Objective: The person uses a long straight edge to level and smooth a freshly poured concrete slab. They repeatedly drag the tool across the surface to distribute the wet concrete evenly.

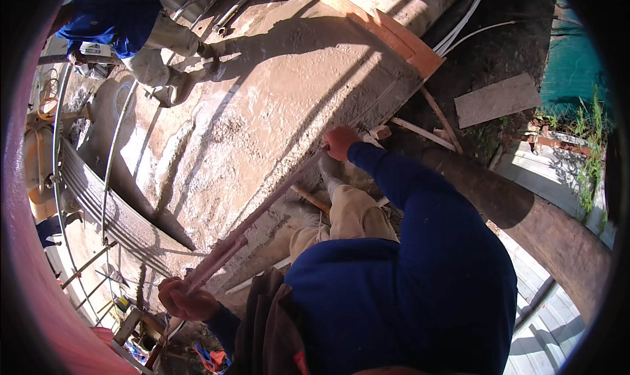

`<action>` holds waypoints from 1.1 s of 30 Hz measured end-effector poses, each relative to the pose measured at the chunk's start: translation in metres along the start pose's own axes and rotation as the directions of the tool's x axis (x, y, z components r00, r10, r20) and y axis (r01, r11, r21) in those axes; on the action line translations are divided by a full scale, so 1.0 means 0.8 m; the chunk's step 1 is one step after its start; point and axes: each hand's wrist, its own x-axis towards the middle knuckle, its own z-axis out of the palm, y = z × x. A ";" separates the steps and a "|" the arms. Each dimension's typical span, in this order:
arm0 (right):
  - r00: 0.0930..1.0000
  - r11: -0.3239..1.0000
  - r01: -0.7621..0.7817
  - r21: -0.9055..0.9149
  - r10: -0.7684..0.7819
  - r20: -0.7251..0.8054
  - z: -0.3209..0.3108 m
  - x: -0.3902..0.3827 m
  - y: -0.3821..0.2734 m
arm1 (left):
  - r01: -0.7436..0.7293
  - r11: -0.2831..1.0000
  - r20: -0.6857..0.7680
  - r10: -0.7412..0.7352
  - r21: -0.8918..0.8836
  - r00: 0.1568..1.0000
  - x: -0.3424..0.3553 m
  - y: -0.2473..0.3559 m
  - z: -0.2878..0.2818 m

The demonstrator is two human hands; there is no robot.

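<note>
A long, narrow, mortar-smeared screed board (266, 208) lies slantwise in front of my body, along the near side of a rough grey concrete surface (262, 132). My left hand (187, 299) is closed round its near left end, where a shorter strip shows along the board. At the far right end, my right hand (340, 143) grips it with the fingers wrapped round. The concrete looks wet and lumpy, with a ridge and pale streaks toward the left. Below my right hand show my boot (329, 169) and bent knees.
A co-worker (118, 20) in a blue top bends at the upper left. Wooden boards (380, 30) edge the concrete at the far right. A corrugated sheet (115, 208) and curved metal rods (118, 135) stand left. A thick pipe (518, 208) lies right, near a flat slab (497, 101).
</note>
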 end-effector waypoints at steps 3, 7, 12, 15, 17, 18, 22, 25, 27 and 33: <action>0.998 0.998 0.058 -0.006 -0.058 0.003 -0.022 -0.001 -0.034 | 0.108 0.994 -0.057 -0.109 -0.035 0.992 0.013 -0.024 -0.054; 0.991 0.991 0.134 0.003 -0.134 -0.010 -0.037 0.024 -0.078 | 0.140 0.990 -0.173 -0.134 0.022 0.976 0.007 -0.015 -0.091; 0.975 0.975 0.222 0.000 -0.222 -0.016 -0.053 0.088 -0.119 | 0.019 0.949 -0.106 0.015 0.315 0.994 -0.005 0.018 -0.119; 0.964 0.965 0.263 -0.007 -0.263 -0.041 -0.054 0.129 -0.134 | -0.058 0.955 -0.107 0.093 0.290 0.990 -0.009 0.042 -0.099; 0.964 0.964 0.265 -0.016 -0.265 -0.004 -0.053 0.149 -0.129 | -0.200 0.827 -0.016 0.245 0.526 0.969 -0.016 0.034 -0.092; 0.967 0.967 0.255 -0.019 -0.255 0.001 -0.045 0.158 -0.123 | -0.210 0.797 0.004 0.252 0.566 0.968 -0.019 0.030 -0.084; 0.982 0.982 0.182 -0.054 -0.178 0.068 -0.032 0.141 -0.086 | -0.124 0.815 -0.004 0.153 0.566 0.988 -0.032 0.019 -0.042; 0.990 0.995 0.076 -0.065 -0.067 0.121 -0.028 0.086 -0.040 | -0.048 0.925 -0.011 0.056 0.378 0.998 -0.040 0.001 -0.014; 0.994 0.999 -0.005 -0.050 0.010 0.111 0.003 0.055 0.004 | 0.056 0.972 -0.012 -0.054 0.230 0.998 -0.042 -0.012 0.005; 0.998 0.998 -0.067 -0.015 0.068 0.013 0.002 0.002 0.012 | 0.011 1.000 0.035 -0.010 -0.023 0.999 -0.021 -0.004 0.008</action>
